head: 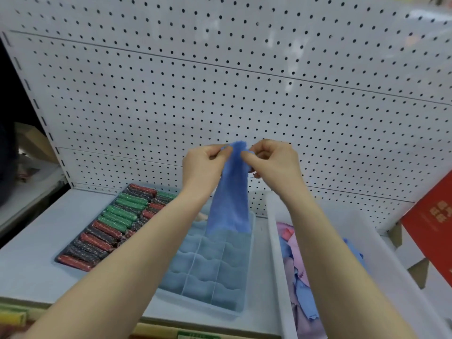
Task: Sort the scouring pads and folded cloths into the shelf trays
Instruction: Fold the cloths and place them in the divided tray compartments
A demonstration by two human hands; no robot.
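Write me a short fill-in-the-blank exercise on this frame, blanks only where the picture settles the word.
1. Both hands, left hand and right hand, pinch the top edge of a ____ cloth.
2. The cloth hangs over the divided tray, whose visible compartments are ____.
3. The scouring pads lie to the ____ of that tray.

Missing words: blue; empty; left

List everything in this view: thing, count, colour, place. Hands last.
blue cloth: one, blue, hanging from both hands above the divided tray
divided tray: one, translucent, cells bare, centre of shelf
scouring pads: many, red, green and dark, rolled in rows in a tray at left
white bin: one, white, right of the divided tray
loose cloths: several, pink and blue, piled in the white bin
pegboard: one, white, behind the shelf
red box: one, red, far right
left hand: pinches cloth top
right hand: pinches cloth top
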